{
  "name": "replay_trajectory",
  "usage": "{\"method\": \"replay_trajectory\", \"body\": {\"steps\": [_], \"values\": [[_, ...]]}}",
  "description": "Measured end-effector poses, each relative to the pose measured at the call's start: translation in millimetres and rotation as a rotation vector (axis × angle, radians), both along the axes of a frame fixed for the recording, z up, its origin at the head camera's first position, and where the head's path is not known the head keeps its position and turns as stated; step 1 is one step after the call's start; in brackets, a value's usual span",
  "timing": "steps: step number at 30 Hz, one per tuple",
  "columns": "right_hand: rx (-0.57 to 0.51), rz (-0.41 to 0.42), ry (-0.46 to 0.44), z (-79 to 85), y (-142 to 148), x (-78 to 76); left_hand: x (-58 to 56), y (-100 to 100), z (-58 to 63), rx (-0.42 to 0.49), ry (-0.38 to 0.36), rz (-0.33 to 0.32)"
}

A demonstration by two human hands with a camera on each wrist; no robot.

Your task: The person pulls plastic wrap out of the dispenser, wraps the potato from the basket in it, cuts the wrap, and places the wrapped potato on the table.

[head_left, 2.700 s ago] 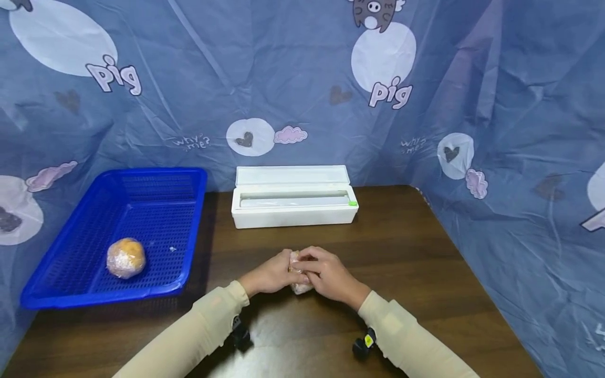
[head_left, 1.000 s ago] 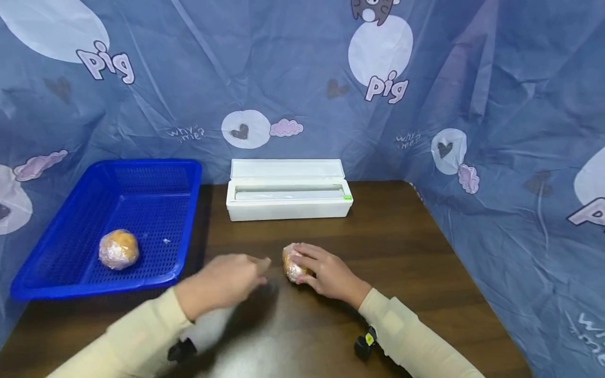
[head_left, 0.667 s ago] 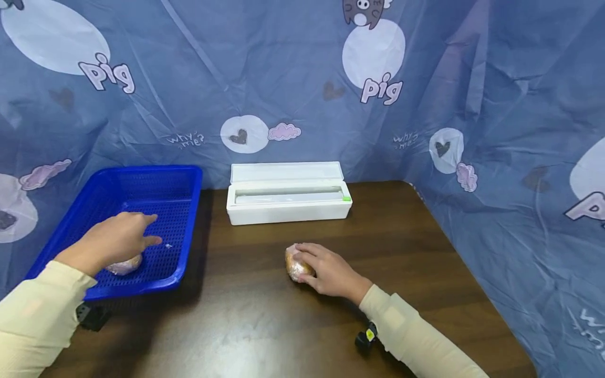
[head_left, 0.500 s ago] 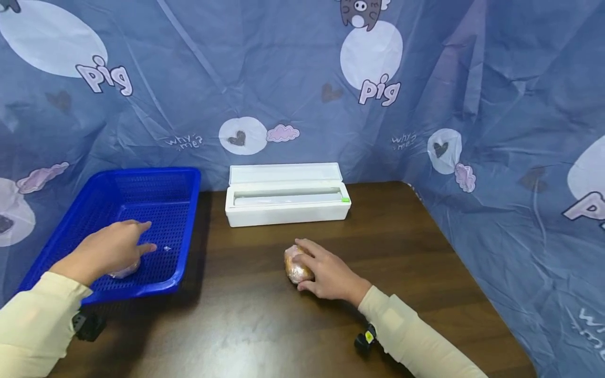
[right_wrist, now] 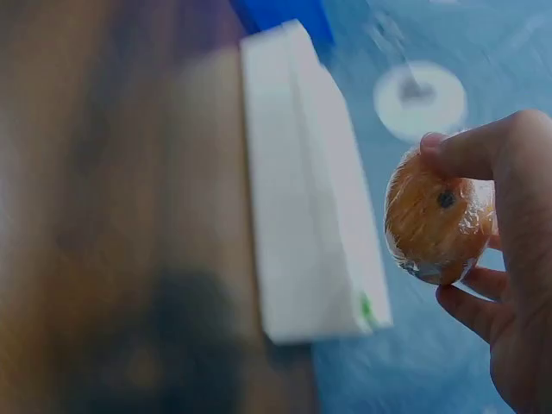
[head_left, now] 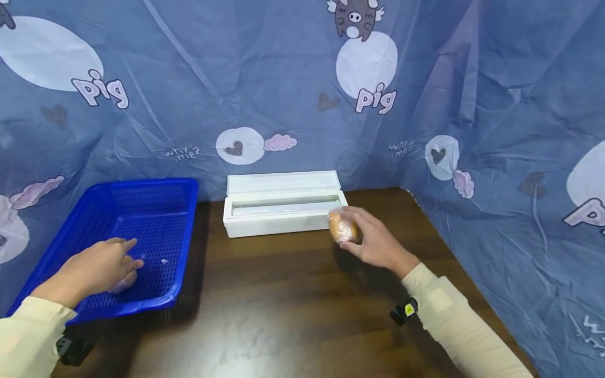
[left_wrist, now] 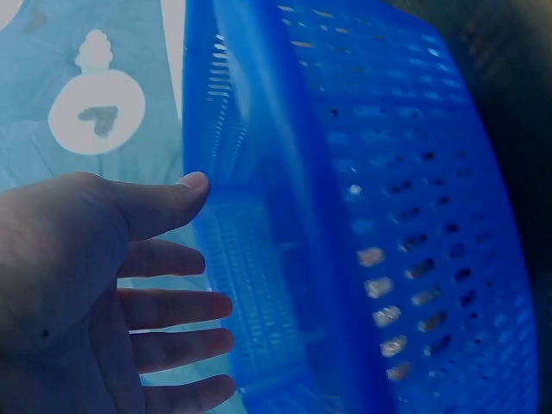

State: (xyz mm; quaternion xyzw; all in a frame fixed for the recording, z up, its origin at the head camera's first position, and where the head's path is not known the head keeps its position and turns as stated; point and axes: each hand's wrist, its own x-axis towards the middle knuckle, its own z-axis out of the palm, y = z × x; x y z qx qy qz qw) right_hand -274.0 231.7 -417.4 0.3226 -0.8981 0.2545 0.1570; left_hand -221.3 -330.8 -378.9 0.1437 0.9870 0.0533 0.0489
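In the head view my right hand (head_left: 375, 241) grips a round orange fruit (head_left: 341, 228) wrapped in shiny clear film, above the table near the white box's right end. The right wrist view shows thumb and fingers round this wrapped fruit (right_wrist: 438, 220), which has a dark spot on its skin. My left hand (head_left: 96, 268) is over the blue basket (head_left: 187, 252), fingers extended and holding nothing. Beneath it, partly hidden, a second wrapped fruit (head_left: 124, 283) lies in the basket. In the left wrist view the left hand's fingers (left_wrist: 177, 306) spread beside the basket wall.
A long white cling film box (head_left: 279, 226) stands at the table's back with its lid up, a pale roll inside and a green slider at its right. A small clear scrap (head_left: 164, 261) lies in the basket. A blue printed cloth (head_left: 283, 79) hangs behind.
Both hands were on the fruit at first. My left hand left it and moved over the basket. My right hand then raised the fruit and carried it forward and right.
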Motion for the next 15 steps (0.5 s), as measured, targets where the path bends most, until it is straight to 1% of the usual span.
{"method": "replay_trajectory", "body": {"steps": [2,4,7,9,10,13,15], "values": [[-0.003,-0.054,0.016,10.9,16,-12.9,1.5,-6,-4.4,0.0,-0.005,0.009],[-0.004,-0.129,0.008,16.6,30,-28.8,1.8,-10,-7.8,0.0,-0.016,0.026],[-0.032,-0.257,-0.065,17.5,43,-53.1,0.2,-15,-12.3,0.007,-0.044,0.051],[-0.053,-0.326,-0.124,11.7,49,-69.4,-1.4,-17,-16.2,0.013,-0.061,0.066],[-0.059,-0.348,-0.149,7.8,51,-76.9,-2.3,-19,-18.4,0.017,-0.068,0.068],[-0.053,-0.38,-0.204,-7.9,54,-95.9,-5.3,-24,-26.1,0.035,-0.08,0.073],[-0.037,-0.388,-0.222,-19.4,57,-105.0,-7.3,-27,-31.9,0.045,-0.078,0.064]]}}
